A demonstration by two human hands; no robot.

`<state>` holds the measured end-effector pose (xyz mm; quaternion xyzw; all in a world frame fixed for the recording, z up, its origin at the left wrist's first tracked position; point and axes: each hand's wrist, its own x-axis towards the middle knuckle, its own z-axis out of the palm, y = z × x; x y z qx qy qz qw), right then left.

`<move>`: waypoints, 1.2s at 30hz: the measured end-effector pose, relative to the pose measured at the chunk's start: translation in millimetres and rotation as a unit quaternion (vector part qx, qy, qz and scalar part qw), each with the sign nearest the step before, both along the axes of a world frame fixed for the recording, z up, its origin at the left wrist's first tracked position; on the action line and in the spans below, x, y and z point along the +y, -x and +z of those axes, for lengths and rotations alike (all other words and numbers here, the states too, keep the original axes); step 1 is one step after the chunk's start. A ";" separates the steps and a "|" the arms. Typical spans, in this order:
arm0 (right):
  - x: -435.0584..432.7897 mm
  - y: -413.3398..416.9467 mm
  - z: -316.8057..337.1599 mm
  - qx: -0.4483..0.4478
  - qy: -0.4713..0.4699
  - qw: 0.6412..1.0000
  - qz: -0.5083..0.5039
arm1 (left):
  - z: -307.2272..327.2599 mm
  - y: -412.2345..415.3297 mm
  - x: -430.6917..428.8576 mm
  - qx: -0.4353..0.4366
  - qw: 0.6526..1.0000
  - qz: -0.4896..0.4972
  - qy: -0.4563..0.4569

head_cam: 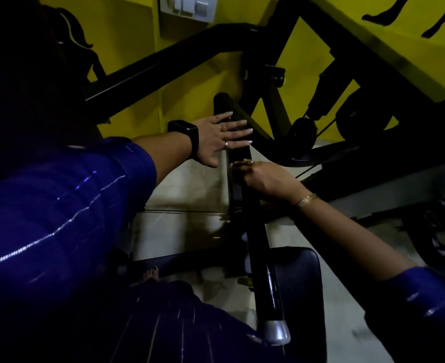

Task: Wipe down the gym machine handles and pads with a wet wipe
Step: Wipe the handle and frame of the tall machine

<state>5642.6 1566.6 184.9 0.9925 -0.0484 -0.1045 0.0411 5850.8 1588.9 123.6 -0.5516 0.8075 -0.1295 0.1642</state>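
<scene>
A long black handle bar (pixel 259 247) of the gym machine runs from the upper middle down to a silver end cap (pixel 275 331) near the bottom. My left hand (pixel 222 138) lies flat across the bar's upper part with straight fingers. Just below it, my right hand (pixel 264 178) curls its fingers around the bar; a small pale bit shows at the fingertips, but I cannot tell whether it is the wipe. A black seat pad (pixel 298 279) sits under the bar's lower end.
Black frame tubes (pixel 163 64) cross in front of a yellow wall. A pulley (pixel 303 131) and cable stand right of the bar. A white switch plate (pixel 188 7) hangs at the top. Pale floor tiles (pixel 179 226) lie below, with a foot visible near the seat.
</scene>
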 end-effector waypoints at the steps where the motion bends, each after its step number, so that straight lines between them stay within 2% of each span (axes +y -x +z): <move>1: 1.9 6.2 -1.7 0.019 -0.007 1.000 0.012 | -0.9 1.0 0.8 -0.007 1.000 0.000 0.006; 3: 7.1 20.5 -7.4 0.051 -0.042 0.997 0.032 | -5.0 5.5 3.6 -0.027 0.999 0.014 0.009; 5: 6.0 27.7 -10.9 0.047 -0.057 0.997 0.021 | -5.6 9.7 7.2 -0.044 0.998 0.033 0.008; 9: -13.4 5.8 -14.8 0.058 0.012 0.996 0.062 | -0.6 12.7 9.9 -0.045 0.998 0.043 0.000; 12: -21.7 -11.1 -16.0 0.028 0.063 0.997 0.028 | 0.5 11.2 8.9 -0.031 0.999 0.030 0.000; 15: -12.1 -9.6 -7.0 0.027 0.031 0.999 -0.002 | -0.7 7.0 6.4 -0.008 1.000 0.015 -0.004; 19: -8.0 13.8 -3.8 -0.013 -0.052 0.997 0.049 | -4.7 7.0 1.8 -0.027 1.000 0.002 -0.011; 23: -18.6 3.6 -4.7 0.011 -0.009 0.999 0.039 | -5.8 7.2 1.1 -0.028 1.000 -0.001 -0.012; 26: -24.8 -11.9 -9.2 -0.019 0.026 0.999 0.003 | -3.3 8.6 0.9 -0.042 0.999 0.002 -0.020; 29: -16.1 -18.3 -7.8 0.020 0.092 0.995 -0.014 | -2.0 9.7 1.7 -0.053 0.998 0.005 -0.021; 32: 0.6 -3.2 -13.0 0.058 0.011 0.998 0.038 | -1.7 10.2 3.6 -0.059 0.998 0.010 -0.017; 34: 2.4 12.2 -18.9 0.062 -0.057 0.996 0.033 | -1.3 12.0 4.3 -0.069 0.997 0.017 -0.020; 36: -4.5 17.9 -22.4 0.050 -0.031 0.998 0.033 | -0.2 13.7 4.7 -0.065 0.997 0.021 -0.021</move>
